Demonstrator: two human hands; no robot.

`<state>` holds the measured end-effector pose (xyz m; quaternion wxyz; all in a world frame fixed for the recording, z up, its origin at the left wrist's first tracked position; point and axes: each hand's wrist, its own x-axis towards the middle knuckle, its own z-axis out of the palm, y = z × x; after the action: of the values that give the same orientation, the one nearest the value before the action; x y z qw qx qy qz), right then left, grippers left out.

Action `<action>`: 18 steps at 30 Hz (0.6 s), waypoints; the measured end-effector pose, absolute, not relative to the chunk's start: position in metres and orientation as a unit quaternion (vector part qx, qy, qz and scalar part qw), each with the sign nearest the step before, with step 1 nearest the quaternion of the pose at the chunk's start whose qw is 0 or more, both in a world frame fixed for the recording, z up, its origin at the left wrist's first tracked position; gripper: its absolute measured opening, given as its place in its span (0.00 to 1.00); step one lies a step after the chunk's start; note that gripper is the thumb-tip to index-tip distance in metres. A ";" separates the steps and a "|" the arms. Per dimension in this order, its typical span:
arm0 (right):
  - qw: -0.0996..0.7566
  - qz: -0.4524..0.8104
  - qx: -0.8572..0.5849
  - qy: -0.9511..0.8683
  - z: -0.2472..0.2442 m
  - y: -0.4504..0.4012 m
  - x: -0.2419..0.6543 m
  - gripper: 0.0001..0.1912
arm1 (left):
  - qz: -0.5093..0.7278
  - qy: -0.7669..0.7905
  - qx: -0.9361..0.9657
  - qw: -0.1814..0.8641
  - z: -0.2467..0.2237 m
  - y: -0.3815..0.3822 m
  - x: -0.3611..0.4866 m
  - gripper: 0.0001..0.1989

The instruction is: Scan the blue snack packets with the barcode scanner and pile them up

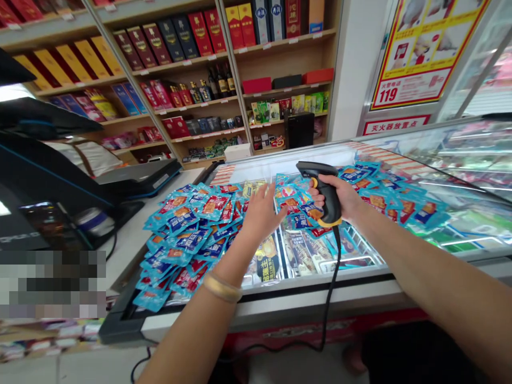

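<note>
A black barcode scanner with yellow trim (330, 200) is held in my right hand (340, 197), its head tilted up to the left and its cable hanging down over the freezer edge. My left hand (262, 210), with a gold bracelet at the wrist, is spread with nothing in it, over the glass top. A big pile of small blue snack packets (186, 229) lies to its left. More blue packets (294, 200) lie between my hands, and another spread of packets (400, 200) is right of the scanner. Wrapped ice creams (306, 253) show through the glass below.
A chest freezer (304, 298) stands in front of me. At the left are a counter (128, 234) with a black checkout machine (44, 165) and a scale (140, 178). Shelves (192, 61) of boxes and bottles stand behind. The black cable (326, 314) loops below the freezer edge.
</note>
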<state>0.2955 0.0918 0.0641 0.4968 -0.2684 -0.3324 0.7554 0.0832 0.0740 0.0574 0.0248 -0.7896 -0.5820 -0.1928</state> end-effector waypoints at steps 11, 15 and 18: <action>0.496 0.758 -0.259 -0.335 0.060 0.093 0.304 0.06 | -0.132 -0.536 -0.830 -0.077 0.045 0.090 0.109 0.27; 0.498 0.753 -0.254 -0.348 0.061 0.092 0.301 0.07 | -0.238 -0.587 -0.768 -0.091 0.038 0.099 0.103 0.19; 0.494 0.752 -0.254 -0.354 0.061 0.090 0.300 0.07 | -0.408 -0.618 -0.648 -0.178 0.036 0.105 0.101 0.15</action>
<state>0.2996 0.0900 0.0607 0.4938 -0.2540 -0.3543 0.7524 0.1006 0.1048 0.0356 -0.1778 -0.6476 -0.6182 -0.4084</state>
